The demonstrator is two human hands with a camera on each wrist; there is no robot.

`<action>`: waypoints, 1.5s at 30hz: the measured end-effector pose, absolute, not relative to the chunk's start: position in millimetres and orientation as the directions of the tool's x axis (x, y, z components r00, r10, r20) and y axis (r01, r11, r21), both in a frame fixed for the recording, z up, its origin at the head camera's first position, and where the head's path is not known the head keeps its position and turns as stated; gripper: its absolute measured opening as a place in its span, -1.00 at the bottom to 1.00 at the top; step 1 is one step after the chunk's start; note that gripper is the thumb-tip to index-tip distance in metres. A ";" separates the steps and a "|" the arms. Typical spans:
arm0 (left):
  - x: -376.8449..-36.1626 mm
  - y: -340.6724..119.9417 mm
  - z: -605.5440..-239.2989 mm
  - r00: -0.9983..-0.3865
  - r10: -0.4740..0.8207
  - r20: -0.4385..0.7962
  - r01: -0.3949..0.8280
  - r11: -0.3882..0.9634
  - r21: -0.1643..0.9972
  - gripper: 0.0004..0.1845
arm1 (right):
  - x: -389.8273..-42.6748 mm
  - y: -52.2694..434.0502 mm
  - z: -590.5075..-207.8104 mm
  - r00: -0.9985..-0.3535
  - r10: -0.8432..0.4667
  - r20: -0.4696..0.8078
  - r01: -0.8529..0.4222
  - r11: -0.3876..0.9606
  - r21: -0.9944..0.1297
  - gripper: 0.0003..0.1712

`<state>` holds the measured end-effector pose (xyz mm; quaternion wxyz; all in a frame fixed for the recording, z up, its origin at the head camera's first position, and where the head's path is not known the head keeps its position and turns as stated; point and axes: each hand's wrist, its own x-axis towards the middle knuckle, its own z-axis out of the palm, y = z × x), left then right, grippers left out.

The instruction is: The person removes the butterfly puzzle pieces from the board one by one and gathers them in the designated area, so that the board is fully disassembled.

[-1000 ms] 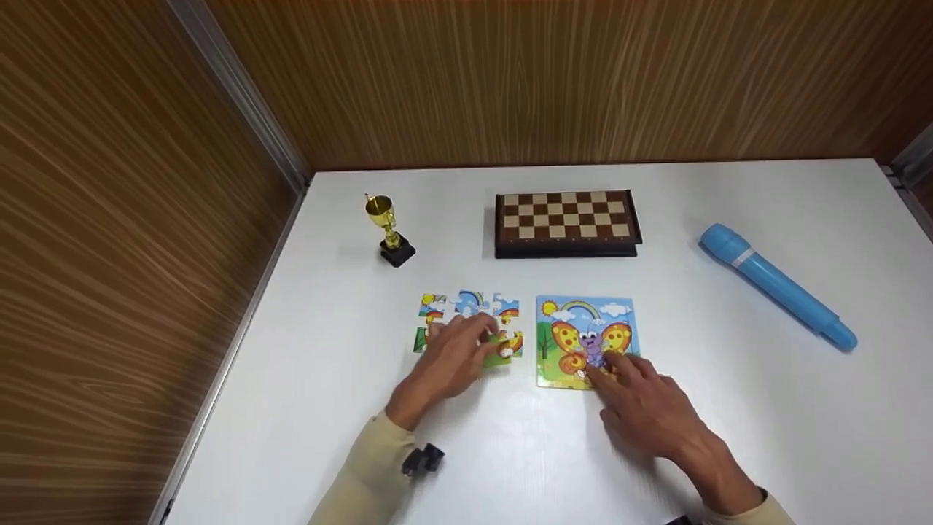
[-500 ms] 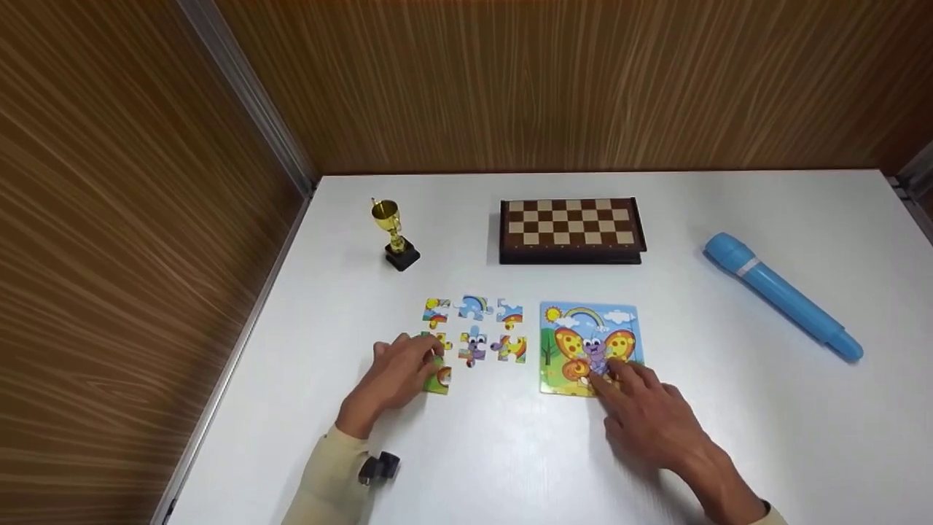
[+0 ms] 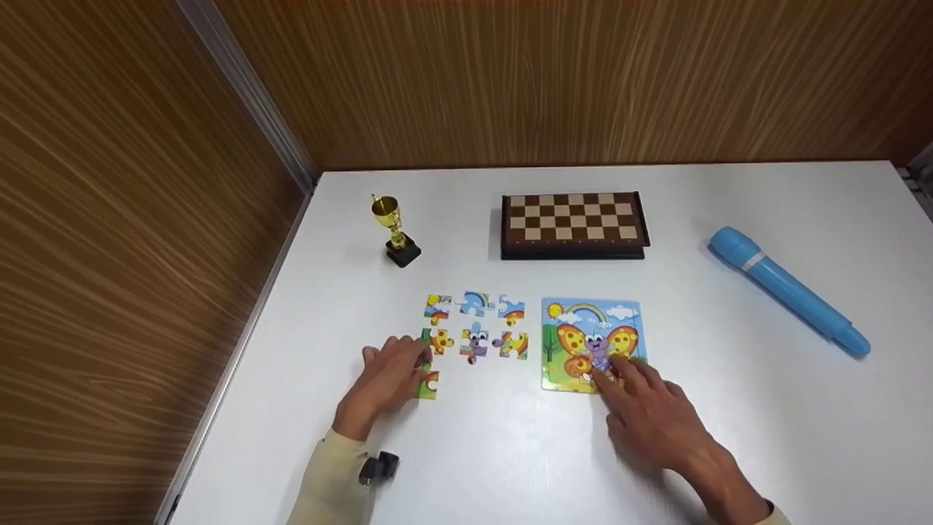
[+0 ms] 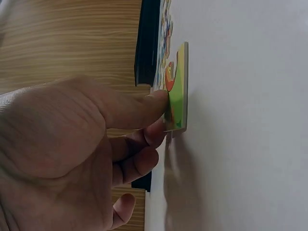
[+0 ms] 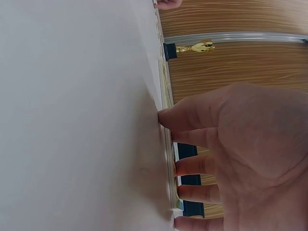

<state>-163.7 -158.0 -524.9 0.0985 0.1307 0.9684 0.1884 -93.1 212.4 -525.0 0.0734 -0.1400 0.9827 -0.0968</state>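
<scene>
My left hand (image 3: 386,379) pinches a green jigsaw piece (image 4: 180,91) between thumb and fingers, low over the white table at the near left corner of the loose pieces. The piece shows a reddish-orange curve. Beyond it lie two rows of separate jigsaw pieces, including one with a purple butterfly face (image 3: 475,343) and one with a rainbow (image 3: 477,302). To their right is a square butterfly puzzle (image 3: 557,357). The fingertips of my right hand (image 3: 652,415) rest on its near right part, fingers extended and holding nothing; they hide that corner.
A folded chessboard box (image 3: 573,222) sits behind the puzzle. A small gold trophy (image 3: 393,230) stands at the back left. On the right lies a blue microphone-shaped stick (image 3: 791,292). Wood-grain panels (image 3: 481,87) border the table at the back and left.
My left hand has come left and nearer from over the middle of the loose pieces, carrying the green jigsaw piece to their near left corner. My right hand stays on the butterfly puzzle.
</scene>
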 end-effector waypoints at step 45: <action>-166.6 36.7 -532.1 -0.772 0.634 -0.036 0.623 0.767 0.155 -0.60 | -101.4 241.2 -528.1 -0.978 -0.156 -0.139 -0.110 0.950 -0.292 -0.14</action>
